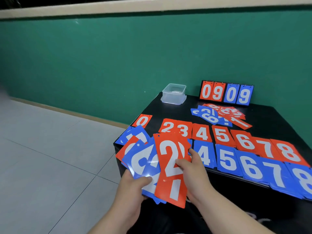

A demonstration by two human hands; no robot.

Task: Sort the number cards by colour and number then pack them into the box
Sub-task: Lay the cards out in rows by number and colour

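1. The left hand grips a fan of mixed red and blue cards at its lower edge, thumb on top, over the near-left corner of the counter; the right hand pinches the red 2 card lying on top of that fan, thumb on its face.
2. The step in hand looks to be drawing that card out; slide it sideways off the fan, since another red card shows just under its lower end and could come away with it.
3. Its place is the red 2 pile in the far row, just beyond the fan and beside the red 3; lay it square, numeral the same way up.
4. Keep the fan pressed tight; it overhangs the counter edge, with floor below.
5. An unsorted heap lies further back, near the scoreboard; the clear box stands at the back-left corner, so packing seems some way off.
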